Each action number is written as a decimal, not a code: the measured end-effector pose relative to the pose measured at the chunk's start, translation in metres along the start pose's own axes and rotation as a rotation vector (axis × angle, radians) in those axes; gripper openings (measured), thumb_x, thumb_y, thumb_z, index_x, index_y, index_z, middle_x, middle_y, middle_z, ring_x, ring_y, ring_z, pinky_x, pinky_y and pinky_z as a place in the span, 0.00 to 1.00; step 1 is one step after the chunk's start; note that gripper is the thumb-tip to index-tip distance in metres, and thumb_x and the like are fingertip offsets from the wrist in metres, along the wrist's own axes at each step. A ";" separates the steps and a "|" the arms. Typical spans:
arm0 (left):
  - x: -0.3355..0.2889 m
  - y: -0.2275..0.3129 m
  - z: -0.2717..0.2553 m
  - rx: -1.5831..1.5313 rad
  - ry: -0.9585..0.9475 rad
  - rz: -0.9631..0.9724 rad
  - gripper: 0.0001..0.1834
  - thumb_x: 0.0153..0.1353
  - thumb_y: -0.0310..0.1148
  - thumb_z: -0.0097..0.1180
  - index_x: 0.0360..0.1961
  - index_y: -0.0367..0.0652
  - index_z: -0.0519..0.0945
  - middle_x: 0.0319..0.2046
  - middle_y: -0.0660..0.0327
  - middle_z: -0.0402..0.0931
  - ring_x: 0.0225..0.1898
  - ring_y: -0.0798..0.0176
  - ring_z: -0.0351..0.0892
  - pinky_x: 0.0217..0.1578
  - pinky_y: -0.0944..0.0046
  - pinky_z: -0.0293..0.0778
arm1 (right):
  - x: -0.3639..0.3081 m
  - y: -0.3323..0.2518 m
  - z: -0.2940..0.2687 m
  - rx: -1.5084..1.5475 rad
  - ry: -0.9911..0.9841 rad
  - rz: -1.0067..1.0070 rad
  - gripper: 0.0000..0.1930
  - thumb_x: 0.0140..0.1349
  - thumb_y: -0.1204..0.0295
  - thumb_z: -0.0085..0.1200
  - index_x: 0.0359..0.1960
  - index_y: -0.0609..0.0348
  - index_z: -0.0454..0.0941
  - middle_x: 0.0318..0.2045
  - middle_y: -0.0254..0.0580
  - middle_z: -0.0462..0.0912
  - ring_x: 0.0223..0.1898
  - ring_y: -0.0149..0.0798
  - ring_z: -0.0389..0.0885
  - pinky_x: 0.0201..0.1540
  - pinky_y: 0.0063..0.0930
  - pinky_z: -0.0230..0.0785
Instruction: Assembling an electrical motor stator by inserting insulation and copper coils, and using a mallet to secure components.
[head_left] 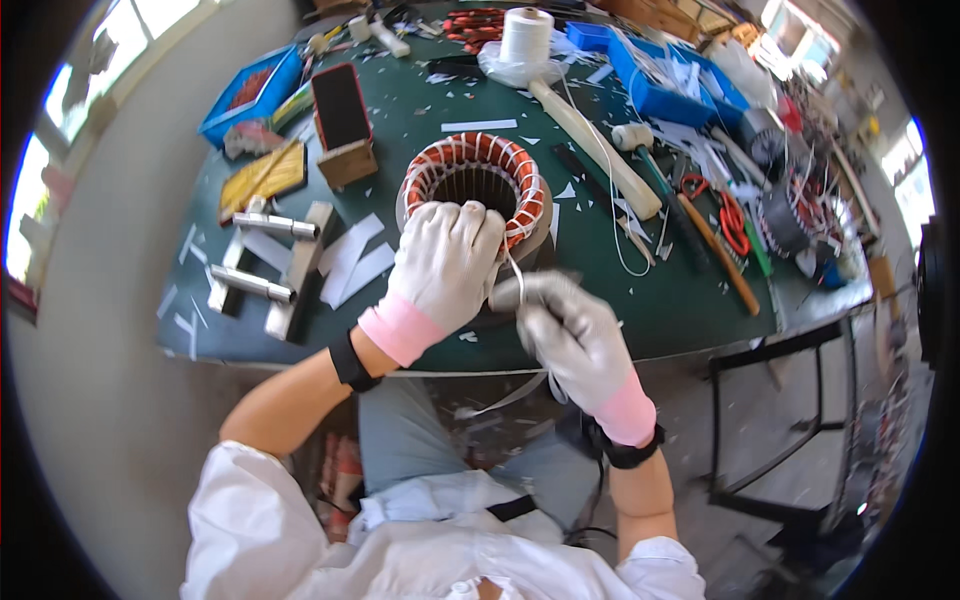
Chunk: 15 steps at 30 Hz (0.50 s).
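A motor stator [543,205] stands upright on the table in front of me, its orange-red winding ring bound all round with white lacing. My left hand [440,262], in a white glove with a pink cuff, is closed over the near rim, fingers curled into the bore. From the ring's near right side a white lacing tape [517,268] runs taut to my right hand [577,335]. That hand, gloved alike, is closed on the tape, its fingertips smeared by motion. The loose tape end [512,396] hangs past the table edge.
The green table [400,110] carries paper scraps. A phone [341,108] leans on a wooden block; metal rods on wooden bars lie left. A mallet [600,150], red-handled scissors [733,222] and a cord spool [526,38] sit right and back. A black metal frame [780,350] stands lower right.
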<state>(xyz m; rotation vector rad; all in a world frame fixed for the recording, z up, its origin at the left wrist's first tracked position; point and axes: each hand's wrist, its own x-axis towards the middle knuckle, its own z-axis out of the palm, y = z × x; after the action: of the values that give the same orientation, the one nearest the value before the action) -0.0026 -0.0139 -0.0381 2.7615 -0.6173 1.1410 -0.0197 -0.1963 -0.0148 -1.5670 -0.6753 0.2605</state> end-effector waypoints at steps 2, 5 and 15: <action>0.005 0.006 -0.005 -0.040 -0.004 0.049 0.12 0.49 0.32 0.54 0.36 0.43 0.74 0.30 0.60 0.71 0.34 0.57 0.71 0.39 0.56 0.67 | 0.026 0.004 -0.009 -0.446 0.107 -0.323 0.06 0.65 0.76 0.50 0.42 0.62 0.76 0.26 0.36 0.75 0.27 0.28 0.74 0.31 0.26 0.69; 0.001 -0.001 0.003 -0.136 0.102 0.018 0.13 0.44 0.34 0.56 0.32 0.41 0.75 0.27 0.58 0.70 0.31 0.55 0.71 0.37 0.55 0.67 | 0.029 0.011 0.008 1.252 -0.121 0.192 0.07 0.69 0.67 0.48 0.41 0.57 0.71 0.19 0.26 0.60 0.15 0.20 0.52 0.16 0.15 0.47; 0.008 -0.017 -0.003 -0.396 0.023 0.087 0.16 0.42 0.33 0.63 0.33 0.38 0.77 0.28 0.58 0.71 0.32 0.54 0.71 0.38 0.58 0.67 | 0.042 0.029 -0.055 1.012 -0.015 0.268 0.08 0.69 0.67 0.45 0.38 0.58 0.73 0.23 0.30 0.66 0.15 0.16 0.52 0.14 0.10 0.43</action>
<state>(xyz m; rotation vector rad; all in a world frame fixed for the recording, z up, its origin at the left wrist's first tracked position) 0.0071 -0.0003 -0.0293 2.4031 -0.8625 0.9420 0.0511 -0.2177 -0.0263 -0.6683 -0.2468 0.6895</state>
